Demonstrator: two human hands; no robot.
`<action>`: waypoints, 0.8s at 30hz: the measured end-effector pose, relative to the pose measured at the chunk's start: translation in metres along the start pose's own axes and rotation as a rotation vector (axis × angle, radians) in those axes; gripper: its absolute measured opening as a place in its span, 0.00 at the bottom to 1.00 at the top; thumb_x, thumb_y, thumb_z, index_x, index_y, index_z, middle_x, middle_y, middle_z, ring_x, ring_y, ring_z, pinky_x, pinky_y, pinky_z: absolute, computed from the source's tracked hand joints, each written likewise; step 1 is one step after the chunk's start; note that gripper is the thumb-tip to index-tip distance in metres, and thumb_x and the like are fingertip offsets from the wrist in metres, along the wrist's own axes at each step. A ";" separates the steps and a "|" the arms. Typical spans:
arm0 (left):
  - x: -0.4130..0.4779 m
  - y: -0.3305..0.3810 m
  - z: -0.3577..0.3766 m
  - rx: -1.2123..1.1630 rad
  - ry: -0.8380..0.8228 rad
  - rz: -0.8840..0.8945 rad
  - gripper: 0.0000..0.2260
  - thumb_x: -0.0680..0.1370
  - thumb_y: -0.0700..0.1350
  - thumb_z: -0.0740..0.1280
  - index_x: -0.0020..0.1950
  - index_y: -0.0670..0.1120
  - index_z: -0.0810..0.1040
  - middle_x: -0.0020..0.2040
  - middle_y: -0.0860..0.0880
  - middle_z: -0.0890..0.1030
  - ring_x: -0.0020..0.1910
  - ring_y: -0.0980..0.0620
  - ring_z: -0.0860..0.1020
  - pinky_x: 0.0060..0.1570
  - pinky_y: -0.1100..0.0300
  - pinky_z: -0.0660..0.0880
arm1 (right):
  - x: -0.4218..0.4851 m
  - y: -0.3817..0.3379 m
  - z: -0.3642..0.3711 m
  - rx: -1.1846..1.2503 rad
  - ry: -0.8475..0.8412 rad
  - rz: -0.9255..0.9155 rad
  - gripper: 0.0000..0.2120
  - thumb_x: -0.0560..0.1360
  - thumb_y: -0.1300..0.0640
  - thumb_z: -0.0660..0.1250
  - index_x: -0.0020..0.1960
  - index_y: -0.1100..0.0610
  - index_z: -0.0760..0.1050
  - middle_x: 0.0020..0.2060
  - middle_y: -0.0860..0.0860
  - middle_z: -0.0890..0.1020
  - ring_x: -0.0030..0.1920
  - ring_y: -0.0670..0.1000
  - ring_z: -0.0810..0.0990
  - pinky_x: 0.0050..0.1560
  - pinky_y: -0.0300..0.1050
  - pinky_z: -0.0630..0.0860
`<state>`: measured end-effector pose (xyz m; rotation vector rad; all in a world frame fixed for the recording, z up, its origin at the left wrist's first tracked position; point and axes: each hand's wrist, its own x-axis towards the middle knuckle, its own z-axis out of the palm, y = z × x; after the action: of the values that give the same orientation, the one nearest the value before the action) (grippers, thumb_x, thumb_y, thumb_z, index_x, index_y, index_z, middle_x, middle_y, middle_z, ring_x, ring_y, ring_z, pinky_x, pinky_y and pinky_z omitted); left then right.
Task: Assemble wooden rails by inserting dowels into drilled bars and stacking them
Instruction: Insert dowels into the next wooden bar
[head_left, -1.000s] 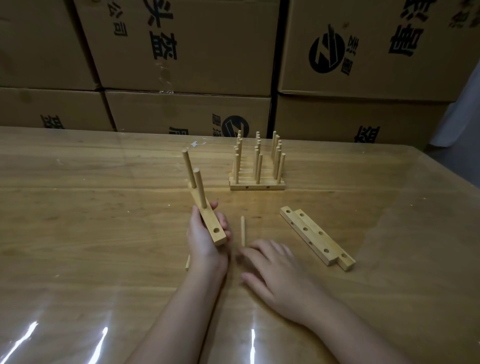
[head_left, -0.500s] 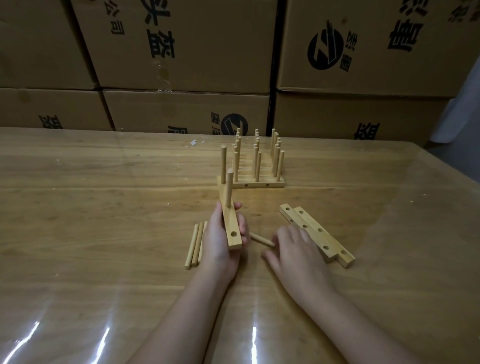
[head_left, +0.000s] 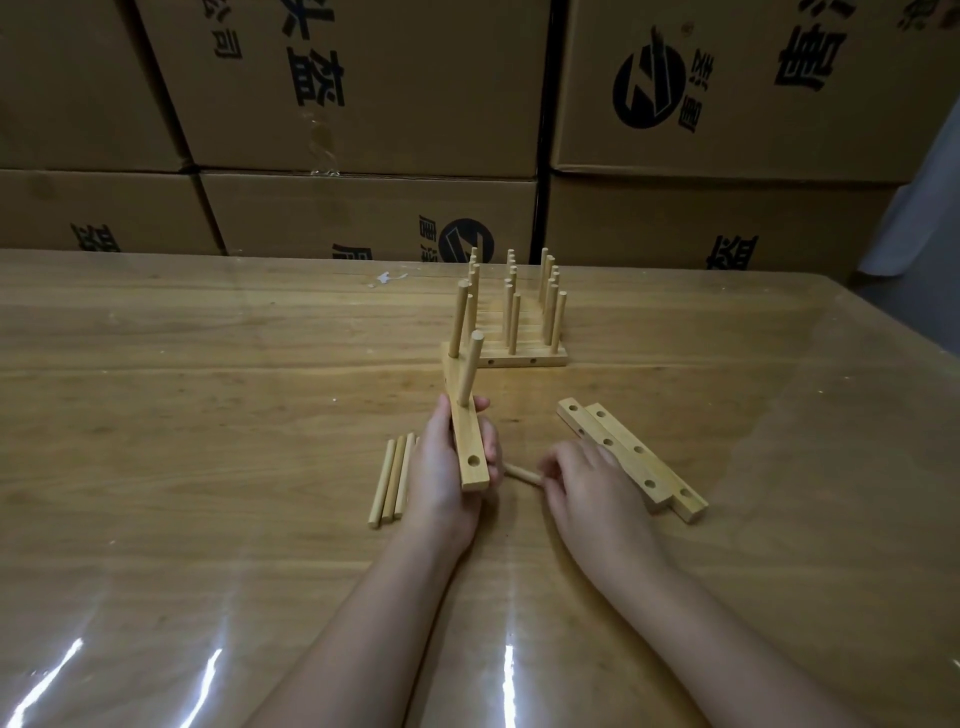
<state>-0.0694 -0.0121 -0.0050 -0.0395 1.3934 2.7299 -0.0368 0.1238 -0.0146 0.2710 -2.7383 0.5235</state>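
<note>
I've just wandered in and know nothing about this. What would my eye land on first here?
Mid-table, the left hand grips a drilled bar with two dowels standing in it and one hole empty near its close end. Just right of it, the right hand pinches a loose dowel lying on the table. Behind them stands a block of finished rails, bristling with upright dowels.

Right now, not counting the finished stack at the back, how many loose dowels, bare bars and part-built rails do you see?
Loose dowels lying: 3
Dowel pinched by right hand: 1
Bare bars: 2
Part-built rail in left hand: 1
Total: 7
</note>
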 end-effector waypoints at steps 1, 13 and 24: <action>0.000 0.000 0.000 0.003 0.002 0.002 0.18 0.83 0.54 0.51 0.47 0.44 0.74 0.24 0.49 0.69 0.20 0.55 0.66 0.19 0.65 0.63 | -0.001 0.000 0.001 -0.004 0.003 0.006 0.13 0.78 0.54 0.60 0.62 0.51 0.71 0.54 0.47 0.75 0.58 0.47 0.71 0.56 0.40 0.70; 0.002 -0.002 -0.001 -0.001 0.023 0.011 0.19 0.83 0.54 0.51 0.47 0.44 0.75 0.24 0.50 0.69 0.20 0.55 0.66 0.19 0.64 0.63 | 0.002 0.008 0.002 0.263 0.024 0.155 0.03 0.79 0.56 0.58 0.49 0.49 0.68 0.41 0.43 0.77 0.41 0.43 0.75 0.42 0.38 0.71; 0.005 -0.001 -0.003 -0.023 0.151 0.091 0.18 0.82 0.55 0.53 0.46 0.45 0.76 0.23 0.50 0.68 0.20 0.54 0.65 0.18 0.64 0.61 | -0.003 -0.007 -0.016 0.702 0.082 0.007 0.08 0.77 0.58 0.63 0.49 0.47 0.77 0.39 0.44 0.77 0.39 0.43 0.74 0.37 0.34 0.70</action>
<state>-0.0748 -0.0139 -0.0081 -0.1919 1.4340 2.8711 -0.0271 0.1240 0.0007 0.3899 -2.3770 1.4498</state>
